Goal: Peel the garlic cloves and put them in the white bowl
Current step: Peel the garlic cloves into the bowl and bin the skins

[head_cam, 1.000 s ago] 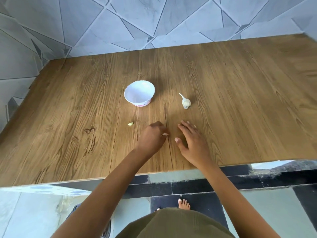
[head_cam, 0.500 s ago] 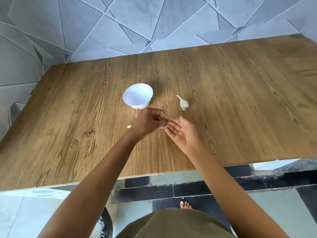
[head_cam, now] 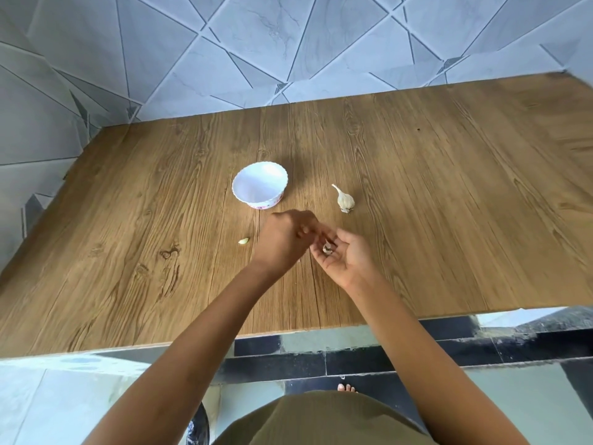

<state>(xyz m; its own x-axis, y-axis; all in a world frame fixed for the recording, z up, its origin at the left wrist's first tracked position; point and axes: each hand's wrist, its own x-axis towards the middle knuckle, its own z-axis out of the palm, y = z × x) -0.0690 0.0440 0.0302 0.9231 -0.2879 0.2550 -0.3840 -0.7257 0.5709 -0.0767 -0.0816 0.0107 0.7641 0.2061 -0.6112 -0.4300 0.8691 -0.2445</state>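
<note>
— Where do we have the garlic clove [head_cam: 328, 248]?
— It lies on the upturned fingers of our right hand [head_cam: 348, 256], which is loosely cupped and not clenched round it, above the wooden surface [head_cam: 449, 187].
— And our left hand [head_cam: 284, 240]?
— Its fingers are curled, with the tips right at the right hand's fingertips. We cannot tell whether they pinch anything.
— The rest?
— The white bowl [head_cam: 244, 175] stands beyond our left hand. The garlic bulb [head_cam: 345, 199] lies to the bowl's right, apart from it. A loose clove [head_cam: 244, 241] lies just left of our left hand.
</note>
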